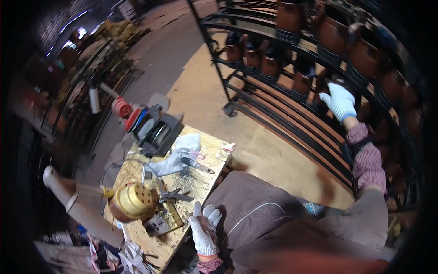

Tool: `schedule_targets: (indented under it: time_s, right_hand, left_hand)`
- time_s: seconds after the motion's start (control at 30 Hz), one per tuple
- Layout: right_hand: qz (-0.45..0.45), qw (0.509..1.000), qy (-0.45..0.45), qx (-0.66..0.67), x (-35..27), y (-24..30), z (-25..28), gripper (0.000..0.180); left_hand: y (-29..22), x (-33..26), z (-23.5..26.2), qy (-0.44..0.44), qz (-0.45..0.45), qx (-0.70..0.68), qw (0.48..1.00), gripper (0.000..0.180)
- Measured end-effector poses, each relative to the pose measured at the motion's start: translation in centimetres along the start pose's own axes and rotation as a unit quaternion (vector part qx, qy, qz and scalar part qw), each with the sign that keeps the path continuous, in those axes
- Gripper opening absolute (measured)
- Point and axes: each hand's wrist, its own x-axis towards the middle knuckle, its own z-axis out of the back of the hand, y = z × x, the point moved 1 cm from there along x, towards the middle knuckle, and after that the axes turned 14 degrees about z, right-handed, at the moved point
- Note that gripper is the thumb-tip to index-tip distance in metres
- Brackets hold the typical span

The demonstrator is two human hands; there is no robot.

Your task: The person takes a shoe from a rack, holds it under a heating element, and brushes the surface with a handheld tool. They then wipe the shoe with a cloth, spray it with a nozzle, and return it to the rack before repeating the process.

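My left hand (205,228), in a white knit glove, is beside the near edge of a worn wooden workbench (214,157). Its fingers are apart, and nothing shows in them. Stretched out to the right, my right hand (340,101), also gloved, is at a dark metal rack (269,98) among brown boot-like leather pieces (303,82). The thumb stands away from the fingers; the fingertips are partly lost against dark pieces, so contact is unclear. Pincers (175,196) and a flat brush (197,165) lie on the bench, near a grey-white rag (182,153).
A yellow perforated pot-like head (132,201) joins a pale duct (68,196) at the bench's left. Beyond the bench stands a dark machine (159,132) with a red part. Crumpled cloths (132,258) hang at lower left. Another loaded rack (100,91) stands farther left.
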Motion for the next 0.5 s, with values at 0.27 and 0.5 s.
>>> schedule_targets:
  time_s: [0.27, 0.5]
  right_hand:
    - [0.058, 0.997, -0.004, 0.053, 6.9, 4.6, -2.8, 0.038]
    - [0.262, 0.874, -0.074, 0.402, -8.3, 17.3, 6.0, 0.029]
  left_hand:
    - [0.4, -2.2, -2.3, 0.023, -0.045, 0.022, 0.998, 0.090]
    - [3.6, -4.7, -1.3, 0.045, 0.023, -0.022, 0.998, 0.083]
